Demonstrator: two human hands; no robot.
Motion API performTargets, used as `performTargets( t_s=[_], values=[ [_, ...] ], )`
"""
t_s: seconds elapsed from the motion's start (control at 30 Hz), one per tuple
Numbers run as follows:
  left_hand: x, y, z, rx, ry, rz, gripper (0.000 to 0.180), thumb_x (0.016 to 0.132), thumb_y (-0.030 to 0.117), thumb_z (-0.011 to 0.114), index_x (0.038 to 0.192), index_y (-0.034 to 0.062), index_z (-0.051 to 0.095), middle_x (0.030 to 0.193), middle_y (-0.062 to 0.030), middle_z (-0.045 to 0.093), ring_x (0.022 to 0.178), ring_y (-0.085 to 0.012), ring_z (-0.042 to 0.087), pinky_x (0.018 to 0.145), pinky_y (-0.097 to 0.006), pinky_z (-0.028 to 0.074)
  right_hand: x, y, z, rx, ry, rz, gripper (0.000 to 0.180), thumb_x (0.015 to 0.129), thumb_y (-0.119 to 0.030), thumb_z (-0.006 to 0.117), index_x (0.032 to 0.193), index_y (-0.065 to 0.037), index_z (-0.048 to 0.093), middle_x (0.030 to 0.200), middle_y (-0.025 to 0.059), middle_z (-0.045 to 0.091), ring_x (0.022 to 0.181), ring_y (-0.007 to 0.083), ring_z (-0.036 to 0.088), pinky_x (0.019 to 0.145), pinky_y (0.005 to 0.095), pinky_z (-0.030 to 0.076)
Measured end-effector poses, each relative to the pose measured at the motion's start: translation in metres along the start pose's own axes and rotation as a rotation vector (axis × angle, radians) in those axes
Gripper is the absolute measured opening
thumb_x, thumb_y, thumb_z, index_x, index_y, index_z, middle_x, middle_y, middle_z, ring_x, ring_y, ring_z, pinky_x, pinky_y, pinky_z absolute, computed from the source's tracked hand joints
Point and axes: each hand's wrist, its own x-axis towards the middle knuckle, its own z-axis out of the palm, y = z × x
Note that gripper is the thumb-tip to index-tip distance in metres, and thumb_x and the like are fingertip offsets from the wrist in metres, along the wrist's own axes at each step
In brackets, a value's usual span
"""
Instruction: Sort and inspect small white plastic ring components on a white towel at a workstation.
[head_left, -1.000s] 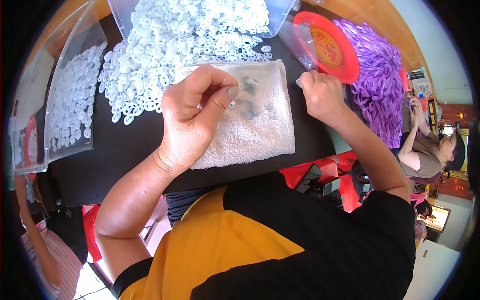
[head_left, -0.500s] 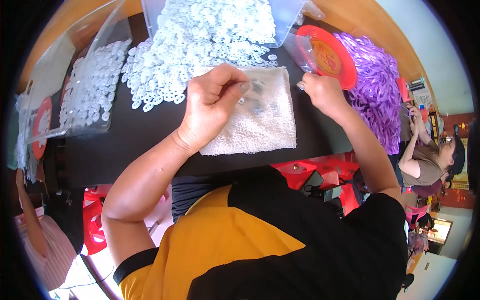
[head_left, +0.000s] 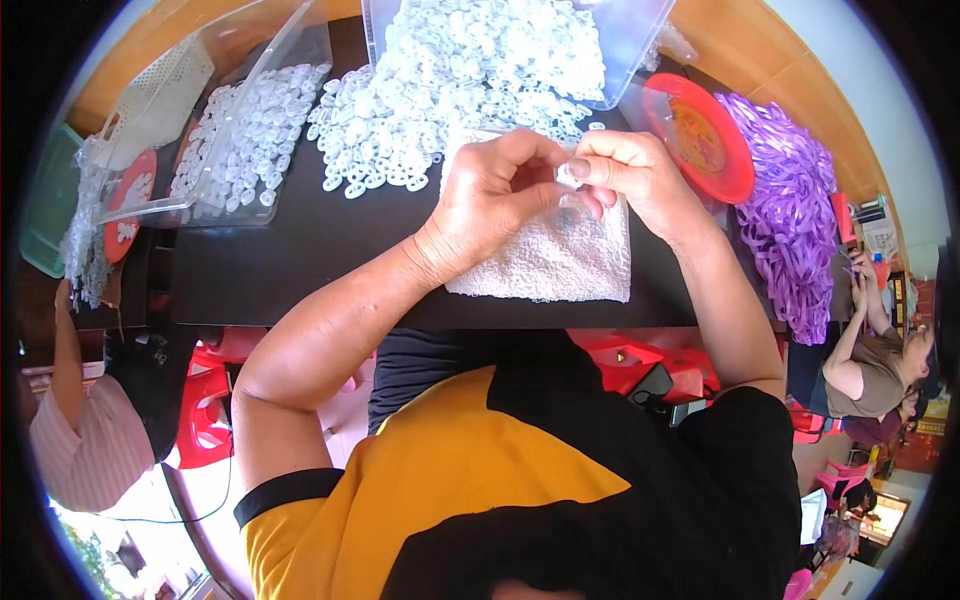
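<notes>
My left hand (head_left: 495,195) and my right hand (head_left: 640,180) meet above a whitish terry cloth (head_left: 560,265) spread on the dark table. Between their fingertips is a small white plastic piece (head_left: 569,177), pinched by the right thumb and fingers and met by the left fingers. The fingers partly cover it, so its exact shape is hidden. Just beyond my hands lies a heap of small white oval pieces with holes (head_left: 375,135), spilling out of a clear plastic bin (head_left: 640,45).
At the left stands a clear box (head_left: 150,207) with more white pieces. A red plate (head_left: 735,185) and a pile of purple ribbon loops (head_left: 790,220) lie at the right. The dark table (head_left: 300,265) ends near my body. Other people sit at both sides.
My hands were apart, the right one near the red plate; now they have come together over the cloth, at the small white piece. The view has shifted, moving the table things rightward.
</notes>
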Motion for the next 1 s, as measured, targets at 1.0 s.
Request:
performTargets(
  t_s=[1.0],
  values=[
    [0.002,-0.004,0.001,0.15,0.142,0.204,0.028,0.078,0.007,0.079,0.1,0.0027,0.062,0.081,-0.0016,0.065,0.072,-0.0054,0.062,0.065,-0.021,0.052,0.004,0.025,0.002,0.249,-0.008,-0.072,0.021,0.096,-0.019,0.058,0.086,-0.001,0.062,0.064,-0.0007,0.053,0.058,0.0084,0.053,0.056,0.0218,0.039]
  ],
)
